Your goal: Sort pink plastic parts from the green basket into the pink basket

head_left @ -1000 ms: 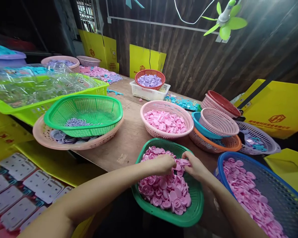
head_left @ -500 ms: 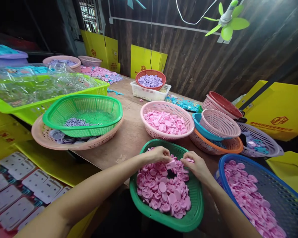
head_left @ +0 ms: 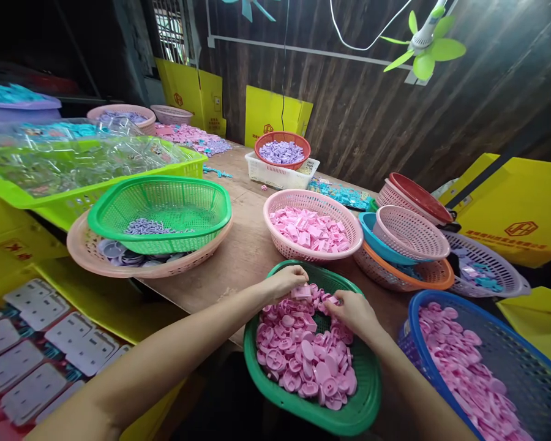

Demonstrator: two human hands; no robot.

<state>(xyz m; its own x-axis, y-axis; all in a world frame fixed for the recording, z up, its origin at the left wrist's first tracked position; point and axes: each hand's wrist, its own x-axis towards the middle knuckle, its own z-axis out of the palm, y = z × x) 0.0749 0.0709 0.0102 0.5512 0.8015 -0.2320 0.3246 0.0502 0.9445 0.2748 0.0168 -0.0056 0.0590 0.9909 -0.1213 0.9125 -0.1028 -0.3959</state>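
Over the far half of a dark green basket [head_left: 265, 401], my left hand [head_left: 285, 283] pinches a small pink boxy plastic piece [head_left: 302, 291]. Close on its right, my right hand [head_left: 354, 313] has its thumb and fingers closed on another small pink plastic piece [head_left: 332, 300], partly hidden by the fingers. Below both hands lies a heap of round pink plastic parts [head_left: 307, 350]. One boxy pink piece [head_left: 309, 323] rests on that heap, just under the left hand.
Beyond the green basket stands a pink basket [head_left: 275, 244] of pink boxy pieces. A blue basket [head_left: 411, 318] with round pink parts is at right, near stacked baskets [head_left: 408, 236]. At left, a bright green basket [head_left: 206, 236] sits in a peach one [head_left: 80, 263].
My left hand has shifted slightly left and away from the right hand. A boxy pink piece now lies on the heap beneath it. The whole view has moved slightly.
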